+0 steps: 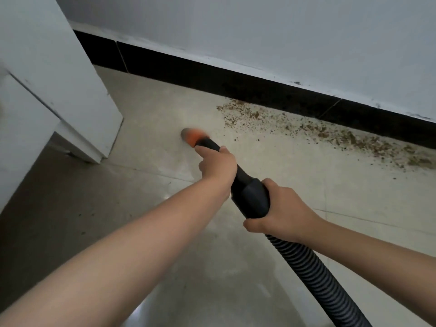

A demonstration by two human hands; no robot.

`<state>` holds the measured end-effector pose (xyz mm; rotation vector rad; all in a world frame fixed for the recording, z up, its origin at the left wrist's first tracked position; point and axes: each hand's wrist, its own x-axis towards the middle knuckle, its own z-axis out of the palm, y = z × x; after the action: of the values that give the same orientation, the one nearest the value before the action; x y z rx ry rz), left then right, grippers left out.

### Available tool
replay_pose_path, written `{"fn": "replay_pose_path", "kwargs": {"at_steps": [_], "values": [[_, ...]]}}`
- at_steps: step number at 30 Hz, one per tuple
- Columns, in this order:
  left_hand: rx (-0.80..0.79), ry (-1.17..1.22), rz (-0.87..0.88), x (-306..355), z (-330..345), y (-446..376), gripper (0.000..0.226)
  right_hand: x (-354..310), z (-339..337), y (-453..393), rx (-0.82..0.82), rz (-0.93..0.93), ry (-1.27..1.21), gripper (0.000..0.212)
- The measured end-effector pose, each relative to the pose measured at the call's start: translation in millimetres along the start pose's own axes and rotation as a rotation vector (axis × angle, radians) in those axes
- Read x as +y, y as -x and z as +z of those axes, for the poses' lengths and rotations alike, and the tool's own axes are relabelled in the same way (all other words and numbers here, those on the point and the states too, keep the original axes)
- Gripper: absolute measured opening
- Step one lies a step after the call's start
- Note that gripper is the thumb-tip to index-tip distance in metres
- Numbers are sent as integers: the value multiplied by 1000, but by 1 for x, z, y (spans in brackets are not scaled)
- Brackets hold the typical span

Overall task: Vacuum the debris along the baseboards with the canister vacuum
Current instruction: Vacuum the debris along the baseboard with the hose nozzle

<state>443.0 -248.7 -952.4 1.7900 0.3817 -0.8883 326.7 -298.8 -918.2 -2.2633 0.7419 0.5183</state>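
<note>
Debris (330,133) lay in a brown band against the black baseboard (212,79), untouched as far as I could judge. Orange brush nozzle (192,136), blurred, sat on the tile floor (306,185) left of it, well apart. Left hand (218,167) grasped the wand (245,182) forward; right hand (280,211) clasped its cuff above the ribbed hose (311,267). White cabinet (59,90) stood left. Step, I judged: approach. Next called for swinging the nozzle right into the band.
</note>
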Motion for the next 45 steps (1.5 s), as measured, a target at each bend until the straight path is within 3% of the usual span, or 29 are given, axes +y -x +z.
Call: {"fn": "replay_pose_path", "kwargs": {"at_steps": [6, 11, 24, 33, 45], "values": [[128, 17, 13, -12, -4, -2, 67, 11, 0, -11, -108, -74, -31, 48], [115, 35, -31, -30, -16, 0, 72, 19, -6, -2, -195, -116, 43, 47], [-109, 39, 53, -1, 10, 1, 62, 26, -11, 0, -47, -65, -14, 47], [-151, -86, 101, 26, -17, -31, 49, 15, 3, -58, -8, -108, -56, 55], [-99, 94, 100, 60, -17, -67, 56, -11, -11, -124, 4, -133, -79, 53]]}}
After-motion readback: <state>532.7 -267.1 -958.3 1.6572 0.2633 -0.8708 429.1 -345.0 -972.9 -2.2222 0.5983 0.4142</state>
